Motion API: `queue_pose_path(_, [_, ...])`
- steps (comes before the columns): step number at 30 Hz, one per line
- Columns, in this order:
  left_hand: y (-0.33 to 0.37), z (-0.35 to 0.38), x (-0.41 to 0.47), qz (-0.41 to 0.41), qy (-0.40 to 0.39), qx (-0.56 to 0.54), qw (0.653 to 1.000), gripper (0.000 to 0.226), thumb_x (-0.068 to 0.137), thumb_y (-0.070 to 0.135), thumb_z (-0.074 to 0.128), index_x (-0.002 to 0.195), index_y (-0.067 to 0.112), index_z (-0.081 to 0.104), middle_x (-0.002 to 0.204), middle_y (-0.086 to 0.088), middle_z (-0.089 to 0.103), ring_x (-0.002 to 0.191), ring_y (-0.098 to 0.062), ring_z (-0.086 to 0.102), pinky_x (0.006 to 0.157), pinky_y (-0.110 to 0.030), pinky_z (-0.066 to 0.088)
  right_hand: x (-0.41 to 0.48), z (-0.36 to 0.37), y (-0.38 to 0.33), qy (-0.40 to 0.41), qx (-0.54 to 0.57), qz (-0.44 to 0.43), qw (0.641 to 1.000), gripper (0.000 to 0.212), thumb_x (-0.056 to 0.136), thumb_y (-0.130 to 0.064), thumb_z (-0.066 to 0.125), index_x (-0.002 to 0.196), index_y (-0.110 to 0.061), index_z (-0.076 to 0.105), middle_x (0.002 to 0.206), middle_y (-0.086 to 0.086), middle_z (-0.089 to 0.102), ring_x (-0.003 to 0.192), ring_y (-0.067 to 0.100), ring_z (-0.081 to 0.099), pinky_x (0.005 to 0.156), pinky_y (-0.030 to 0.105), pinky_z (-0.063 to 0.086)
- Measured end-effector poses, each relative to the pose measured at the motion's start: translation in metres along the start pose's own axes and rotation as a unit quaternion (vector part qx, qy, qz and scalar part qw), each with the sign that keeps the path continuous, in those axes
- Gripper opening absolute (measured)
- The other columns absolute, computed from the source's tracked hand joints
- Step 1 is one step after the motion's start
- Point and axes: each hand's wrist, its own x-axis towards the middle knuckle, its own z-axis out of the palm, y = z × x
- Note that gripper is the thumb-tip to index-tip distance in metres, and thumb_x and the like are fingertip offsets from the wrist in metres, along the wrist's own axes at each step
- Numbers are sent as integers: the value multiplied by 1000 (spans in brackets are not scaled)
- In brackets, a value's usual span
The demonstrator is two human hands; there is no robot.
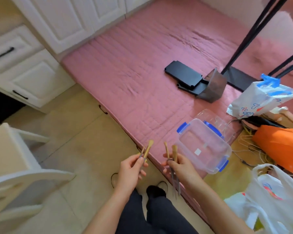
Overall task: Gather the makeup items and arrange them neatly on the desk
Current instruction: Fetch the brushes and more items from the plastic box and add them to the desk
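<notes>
My left hand [131, 169] grips two makeup brushes [29, 150] with gold ferrules and tan bristle tips pointing up. My right hand [180, 167] holds several more makeup brushes [174, 153], bristles up, their grey handles hanging down below the fist. Both hands hover over the tiled floor at the near edge of a pink mattress [142, 73]. Just right of my right hand, an empty clear plastic box [203, 146] with blue clips lies on the mattress corner.
White drawers with black handles [19, 71] stand at the left, a white chair [15, 166] near left. A black tray and grey bin [211, 88] rest on the mattress by black stand legs. Plastic bags [264, 98], an orange bag [281, 146] and cables crowd the right.
</notes>
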Motion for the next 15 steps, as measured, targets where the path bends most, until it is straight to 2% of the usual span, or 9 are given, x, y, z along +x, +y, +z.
queue_pose_path(3, [1,-36,-1,1,35,-21,999,15,96,11,53,101,18,66,78,-4,68,55,-13,56,50,-24,46,5,38,-14,-19,-40,-15,999,21,92,2,44,103,-6,60,77,7,64,56,15,57,58,33,43])
queue_pose_path(7, [4,-92,1,4,66,-33,997,16,98,14,50,100,15,66,80,-3,68,58,-14,58,57,-29,52,10,97,-34,-46,-90,-25,995,24,92,4,42,100,-10,59,74,6,61,48,6,52,47,21,39])
queue_pose_path(12, [17,-176,4,15,109,-36,993,19,100,18,45,95,14,63,82,-3,64,59,-13,52,53,-22,44,15,184,-54,-81,-141,-35,986,25,94,4,40,99,-12,59,74,4,62,48,5,55,47,19,44])
queue_pose_path(15, [21,-226,8,15,149,-60,987,17,100,19,45,99,16,61,83,-3,62,58,-12,49,48,-18,40,17,234,-64,-108,-146,-36,983,24,95,1,39,102,-11,59,78,8,65,58,12,61,55,26,50])
